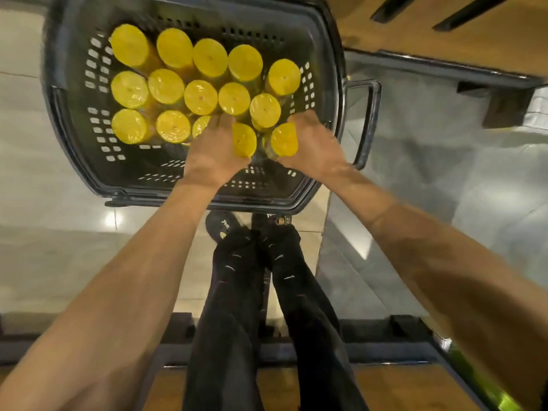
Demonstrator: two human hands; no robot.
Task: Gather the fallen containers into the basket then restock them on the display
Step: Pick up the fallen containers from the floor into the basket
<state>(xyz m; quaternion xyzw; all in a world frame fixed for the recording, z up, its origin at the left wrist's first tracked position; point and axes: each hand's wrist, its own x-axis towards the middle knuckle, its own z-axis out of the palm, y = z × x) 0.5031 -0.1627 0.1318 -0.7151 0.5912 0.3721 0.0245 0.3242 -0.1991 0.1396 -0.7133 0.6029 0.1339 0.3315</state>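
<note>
**a:** so where's all the stuff at right now?

**b:** all in the basket [74, 93]. it's a dark plastic one with slotted walls, sitting on the pale glossy floor [44, 143]. the yellow-lidded containers [201, 97] stand upright in three rough rows, lids nearly touching each other. the near corner of the basket has no containers in it.

**a:** and the hands?

**b:** both are down inside, at the near end of the front row. the left hand [213, 152] is wrapped around one container [244, 140], fingers curled round its side, lid poking out to the right of the hand. the right hand [314, 146] grips the neighbouring container [284, 140] the same way, from the other side. the two held ones are just beside each other, and their lids look tipped compared with the rest.

**a:** lifted or still sitting on the bottom?

**b:** can't tell, the hands cover the lower parts and it's a bit blurry there. one more lid is half hidden behind the left hand's fingers.

**a:** anything else in shot?

**b:** the basket's grab handle [369, 120] sticks out on the right side. the person's dark trousers [237, 292] and a dark shoe [221, 225] are just on the near side of the basket. there's a wooden surface [415, 31] up in the top right corner.
</note>
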